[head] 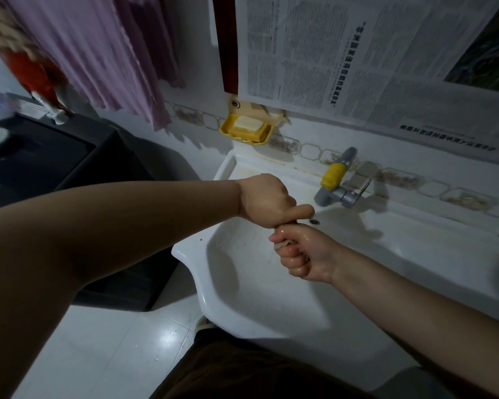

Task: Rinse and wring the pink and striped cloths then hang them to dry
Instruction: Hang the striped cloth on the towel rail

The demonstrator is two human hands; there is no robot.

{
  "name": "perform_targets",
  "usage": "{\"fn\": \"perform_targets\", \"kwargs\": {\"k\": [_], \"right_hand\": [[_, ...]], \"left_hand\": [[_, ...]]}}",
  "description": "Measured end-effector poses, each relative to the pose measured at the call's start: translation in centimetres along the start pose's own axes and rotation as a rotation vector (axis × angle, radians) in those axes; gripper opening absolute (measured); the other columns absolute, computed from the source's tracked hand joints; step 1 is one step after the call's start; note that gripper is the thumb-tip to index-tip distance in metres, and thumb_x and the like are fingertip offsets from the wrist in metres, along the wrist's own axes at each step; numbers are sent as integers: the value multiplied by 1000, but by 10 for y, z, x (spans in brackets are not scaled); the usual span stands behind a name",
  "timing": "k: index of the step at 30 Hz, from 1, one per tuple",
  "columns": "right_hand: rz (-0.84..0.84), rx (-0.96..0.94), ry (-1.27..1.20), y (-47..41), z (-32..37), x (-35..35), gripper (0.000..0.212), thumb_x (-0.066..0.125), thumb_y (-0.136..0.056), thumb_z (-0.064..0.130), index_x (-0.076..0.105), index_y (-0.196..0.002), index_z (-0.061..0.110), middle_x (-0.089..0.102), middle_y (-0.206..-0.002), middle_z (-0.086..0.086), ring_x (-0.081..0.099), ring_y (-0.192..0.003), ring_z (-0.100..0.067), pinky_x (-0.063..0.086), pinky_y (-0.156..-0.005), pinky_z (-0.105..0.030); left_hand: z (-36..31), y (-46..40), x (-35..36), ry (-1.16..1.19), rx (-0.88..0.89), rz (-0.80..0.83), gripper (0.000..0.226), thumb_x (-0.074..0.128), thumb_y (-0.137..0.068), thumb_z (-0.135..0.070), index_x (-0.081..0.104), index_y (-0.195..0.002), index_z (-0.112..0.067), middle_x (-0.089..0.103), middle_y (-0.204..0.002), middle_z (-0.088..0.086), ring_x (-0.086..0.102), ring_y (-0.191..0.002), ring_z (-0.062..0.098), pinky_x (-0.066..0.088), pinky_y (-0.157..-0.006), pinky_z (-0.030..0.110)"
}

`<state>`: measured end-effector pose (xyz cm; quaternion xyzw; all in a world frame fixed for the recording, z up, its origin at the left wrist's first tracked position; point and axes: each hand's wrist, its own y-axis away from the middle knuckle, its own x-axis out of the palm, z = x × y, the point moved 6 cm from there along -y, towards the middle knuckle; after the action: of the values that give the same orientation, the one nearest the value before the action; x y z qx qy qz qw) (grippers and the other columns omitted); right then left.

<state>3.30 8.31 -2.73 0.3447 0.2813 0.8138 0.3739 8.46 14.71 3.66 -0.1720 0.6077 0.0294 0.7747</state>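
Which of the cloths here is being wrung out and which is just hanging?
The small cloth is being wrung over the sink, gripped in both fists, left hand above right hand. The pink cloth hangs untouched at the wall, upper left.

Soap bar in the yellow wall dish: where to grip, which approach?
Take the soap bar by its two long edges, coming from above and in front. It lies flat in the open-topped yellow dish, whose raised rim blocks a level side approach, and the wall is right behind. It probably is slippery, so pinch firmly.
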Motion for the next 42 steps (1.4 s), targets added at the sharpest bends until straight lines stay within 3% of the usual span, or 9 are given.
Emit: {"fn": "perform_targets", "kwargs": {"k": [7,12,16,19,25,31,37,39,42], "right_hand": [[-145,-111,449,-4,23,1,35,58,-91,28,39,-63,22,32,-54,5,25,-43,-7,18,-43,-21],[-350,-164,820,-21,54,16,39,36,-97,52,46,-111,18,57,-91,0,53,-76,-15,42,-63,-27],[-535,-340,783,-51,74,40,20,52,-95,27,65,-103,15,65,-94,0,60,-83,-13,48,-72,-27],[-620,-538,544,-69,97,72,5,64,-88,15,68,-87,12,67,-83,0,63,-75,-12,50,-61,-14],[-732,-799,644,-103,154,160,12,67,-85,21,65,-78,30,67,-87,12,62,-89,-7,47,-84,-25],[-744,-985,707,-123,208,243,18,61,-89,17,59,-79,32,65,-81,13,62,-82,-8,48,-78,-27],[-737,-1022,572,-139,248,290,12,45,-99,21,50,-90,28,63,-93,-1,63,-80,-16,54,-63,-27],[-743,-1030,569,-142,261,300,9,46,-99,23,53,-94,24,63,-93,1,62,-85,-14,51,-73,-23],[-607,-929,507,-153,270,311,56,45,-86,61,56,-116,16,65,-112,-2,62,-103,-15,49,-92,-32]], "left_hand": [[8,26,12,81,-88,53,33,58,-90,-26,37,-109,-9,58,-60,8,49,-38,26,38,-39,23],[27,83,32,295,-481,149,43,56,-92,-28,30,-123,-13,50,-108,12,56,-62,29,53,-56,42],[44,137,33,454,-732,217,63,71,-80,-45,34,-120,-13,45,-119,5,58,-81,24,48,-66,35],[66,179,25,656,-815,253,71,80,-68,-47,34,-112,-15,44,-111,-1,53,-86,19,47,-73,35],[121,276,-24,808,-926,54,28,58,-86,-54,52,-88,-27,56,-90,-6,57,-83,15,43,-73,32],[163,345,-72,822,-836,-132,40,48,-96,-43,72,-96,-11,59,-112,5,55,-106,17,43,-97,35],[192,379,-123,1063,-865,-359,12,59,-94,-17,69,-89,-14,68,-74,-10,60,-70,0,49,-70,19],[196,386,-134,1193,-870,-381,10,65,-90,-14,63,-80,-14,59,-64,-12,54,-61,2,44,-61,18],[204,390,-150,1354,-888,-440,9,67,-88,-23,61,-83,-18,58,-65,-8,55,-61,6,43,-57,20]]}}
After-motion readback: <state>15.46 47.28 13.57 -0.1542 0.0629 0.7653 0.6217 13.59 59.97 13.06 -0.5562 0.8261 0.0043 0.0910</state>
